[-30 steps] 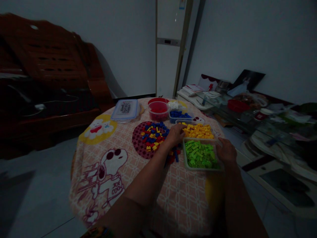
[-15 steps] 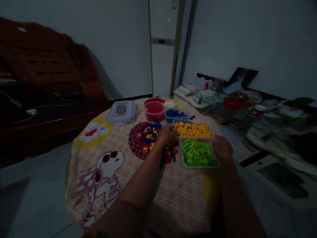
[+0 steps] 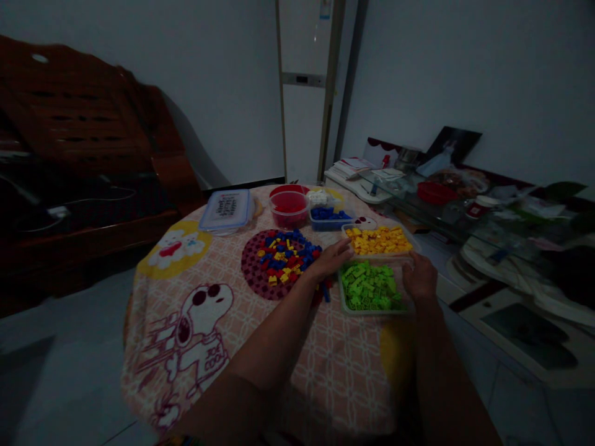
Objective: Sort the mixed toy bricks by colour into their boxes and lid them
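Observation:
A clear plastic box [image 3: 343, 306] of light green bricks stands at the right of the table, in front of a second clear box [image 3: 413, 238] of yellow bricks. My left hand [image 3: 335, 257] is at the near left corner of the yellow bricks' box, its fingers closed on that end. My right hand [image 3: 421, 277] grips the right wall of the green bricks' box, thumb at the inner side of the rim; its fingertips reach close to the yellow bricks' box. Left of my left hand, mixed red, blue and yellow bricks [image 3: 284, 257] lie in a loose pile.
Behind stand a round tub [image 3: 289, 214] with red contents, a box of blue bricks [image 3: 331, 215] and white bricks [image 3: 320, 198]. A blue-rimmed lid [image 3: 225, 209] lies at the back left. A cluttered glass-topped cabinet [image 3: 400, 189] borders the table's right; a wooden bench [image 3: 83, 155] stands left.
The box of yellow bricks has slid to the right, with my left hand moving along at its left end. My right hand and the green bricks' box have stayed about where they were.

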`<state>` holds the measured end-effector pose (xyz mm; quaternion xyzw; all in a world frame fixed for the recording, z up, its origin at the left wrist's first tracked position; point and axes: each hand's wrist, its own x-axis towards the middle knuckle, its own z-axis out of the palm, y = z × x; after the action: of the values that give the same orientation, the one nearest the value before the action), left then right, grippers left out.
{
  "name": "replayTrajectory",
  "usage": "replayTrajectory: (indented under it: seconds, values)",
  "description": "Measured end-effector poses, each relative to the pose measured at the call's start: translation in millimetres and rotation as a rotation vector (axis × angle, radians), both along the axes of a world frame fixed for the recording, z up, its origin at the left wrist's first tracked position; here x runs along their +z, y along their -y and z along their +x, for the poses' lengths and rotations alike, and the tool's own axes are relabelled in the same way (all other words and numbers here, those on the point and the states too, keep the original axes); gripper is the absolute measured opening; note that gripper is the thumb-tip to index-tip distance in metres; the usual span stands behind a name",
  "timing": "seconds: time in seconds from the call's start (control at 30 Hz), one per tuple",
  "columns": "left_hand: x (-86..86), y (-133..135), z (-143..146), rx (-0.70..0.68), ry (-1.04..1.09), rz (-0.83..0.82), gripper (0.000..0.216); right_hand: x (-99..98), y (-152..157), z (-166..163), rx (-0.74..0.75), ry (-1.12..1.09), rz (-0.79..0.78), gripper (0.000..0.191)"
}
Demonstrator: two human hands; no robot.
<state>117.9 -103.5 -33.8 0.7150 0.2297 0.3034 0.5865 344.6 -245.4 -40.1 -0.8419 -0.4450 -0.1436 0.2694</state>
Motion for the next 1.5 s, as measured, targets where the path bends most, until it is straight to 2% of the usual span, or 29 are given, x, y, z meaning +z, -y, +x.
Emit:
replayTrajectory:
  seconds: [0.1, 0.3, 0.43, 0.53, 0.7, 0.87, 1.0, 1.07, 1.13, 1.23, 1.3, 1.37, 1.43, 1.5]
  values:
    - [2.9, 2, 0, 0.002, -0.058, 0.056, 0.059, 3.1, 3, 1, -0.012, 0.025, -0.032, 0.049]
    - [7.9, -4, 1, 0.046, -0.117, 0.129, 0.051, 6.2, 8, 12, -0.139, 0.026, -0.280, 0.047]
    - [14.9, -19, -13, 0.080, -0.084, 0.137, 0.047, 6.6, 9, 28, -0.148, 0.074, -0.196, 0.044]
    - [23.5, -35, -37, 0.201, -0.040, 0.140, 0.045, 9.4, 11, 43, -0.175, 0.067, -0.140, 0.045]
    - [33.5, -55, -81, 0.462, 0.016, 0.125, 0.042, 8.1, 9, 56, -0.196, 0.005, -0.160, 0.044]
    - [29.4, -67, -111, 0.649, 0.076, 0.089, 0.039, 3.1, 6, 59, -0.230, -0.039, -0.160, 0.039]
    - [23.9, -75, -128, 0.764, 0.143, 0.022, 0.042, 13.7, 7, 60, -0.256, -0.078, -0.148, 0.046]
    - [22.9, -79, -135, 0.837, 0.151, -0.012, 0.042, 28.1, 6, 48, -0.238, -0.061, -0.089, 0.047]
    - [23.4, -85, -141, 0.897, 0.142, -0.037, 0.042, 46.3, 2, 22, -0.146, -0.028, 0.025, 0.045]
    - [24.6, -97, -150, 0.936, 0.107, -0.040, 0.040, 68.3, -16, -46, 0.124, -0.095, 0.105, 0.039]
    - [23.0, -105, -157, 0.956, 0.066, -0.009, 0.039, 73.0, -34, -97, 0.352, -0.112, 0.118, 0.034]
    - [17.2, -112, -167, 0.990, 0.019, 0.024, 0.039, 70.1, -52, -139, 0.519, -0.084, -0.006, 0.032]
    - [6.9, -117, -177, 1.041, -0.033, 0.039, 0.039, 63.2, -65, -165, 0.455, -0.036, -0.238, 0.029]
    - [-6.5, -119, -186, 1.087, -0.096, 0.047, 0.037, 54.7, -70, -174, 0.335, -0.035, -0.442, 0.031]
